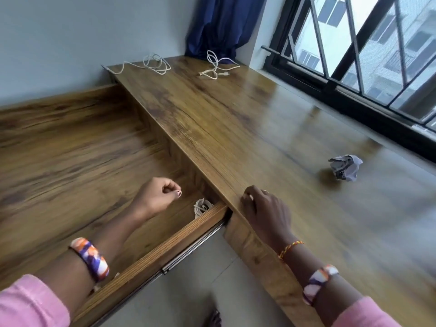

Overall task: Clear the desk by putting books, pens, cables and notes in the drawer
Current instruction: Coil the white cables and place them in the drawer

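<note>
The wooden drawer (165, 253) stands pulled out at the desk's left side. A coiled white cable (201, 207) lies inside it near the front right corner. My left hand (157, 197) hovers over the drawer with fingers curled and nothing visible in it. My right hand (264, 208) rests on the desk (236, 128) edge, fingers bent, holding nothing. Two white cables lie at the desk's far end: one (154, 63) at the left corner, one (215, 67) near the curtain. A crumpled paper note (345, 166) sits on the right part of the desk.
A blue curtain (224, 24) hangs at the far corner. A barred window (365, 55) runs along the desk's right side. Grey wall lies to the left, grey floor (179, 293) below the drawer.
</note>
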The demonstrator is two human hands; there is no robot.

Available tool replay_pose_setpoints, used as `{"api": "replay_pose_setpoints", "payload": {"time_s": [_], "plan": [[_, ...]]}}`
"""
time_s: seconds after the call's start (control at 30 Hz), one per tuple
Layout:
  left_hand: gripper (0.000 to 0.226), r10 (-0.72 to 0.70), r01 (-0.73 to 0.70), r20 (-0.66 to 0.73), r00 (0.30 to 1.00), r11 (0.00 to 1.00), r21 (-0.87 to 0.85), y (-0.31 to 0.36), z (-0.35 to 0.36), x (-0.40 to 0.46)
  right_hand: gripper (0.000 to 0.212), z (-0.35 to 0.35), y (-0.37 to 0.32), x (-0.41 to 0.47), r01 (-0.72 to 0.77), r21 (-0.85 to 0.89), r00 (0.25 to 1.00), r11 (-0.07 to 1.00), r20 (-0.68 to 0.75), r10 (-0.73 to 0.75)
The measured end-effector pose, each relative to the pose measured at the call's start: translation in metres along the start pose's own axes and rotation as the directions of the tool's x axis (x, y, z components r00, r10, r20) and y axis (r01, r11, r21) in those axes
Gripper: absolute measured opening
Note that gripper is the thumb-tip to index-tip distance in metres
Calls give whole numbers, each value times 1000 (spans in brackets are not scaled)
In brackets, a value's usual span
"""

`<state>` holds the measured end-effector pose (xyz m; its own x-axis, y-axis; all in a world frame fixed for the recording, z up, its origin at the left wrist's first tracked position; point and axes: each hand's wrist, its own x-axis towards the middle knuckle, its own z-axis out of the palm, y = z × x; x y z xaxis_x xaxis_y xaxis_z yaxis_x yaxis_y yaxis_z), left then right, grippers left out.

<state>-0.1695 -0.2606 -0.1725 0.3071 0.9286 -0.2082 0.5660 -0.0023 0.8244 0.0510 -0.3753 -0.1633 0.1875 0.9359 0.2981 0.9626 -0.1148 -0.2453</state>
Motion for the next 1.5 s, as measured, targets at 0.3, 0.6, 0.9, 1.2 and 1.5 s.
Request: {"api": "replay_pose_setpoints", "payload": {"time_s": [0.3,0.6,0.9,1.2,1.5], "plan": [[8,328,-246,-261,908,921,304,52,-29,117,22,60,-22,156,59,157,996,986,64,-70],[47,220,69,-366,904,771,633,55,-100,325,48,122,-21,302,40,81,985,996,165,-53],[39,136,156,-323,937,664,731,57,-106,410,45,121,-23,303,15,83,993,996,119,-24],[29,656,-531,37,754,574,623,105,-39,226,74,102,-6,290,0,535,998,845,48,-30],[31,870,-606,-192,453,459,650,165,-80,90,15,-34,-21,203,35,607,940,794,-290,181]]}}
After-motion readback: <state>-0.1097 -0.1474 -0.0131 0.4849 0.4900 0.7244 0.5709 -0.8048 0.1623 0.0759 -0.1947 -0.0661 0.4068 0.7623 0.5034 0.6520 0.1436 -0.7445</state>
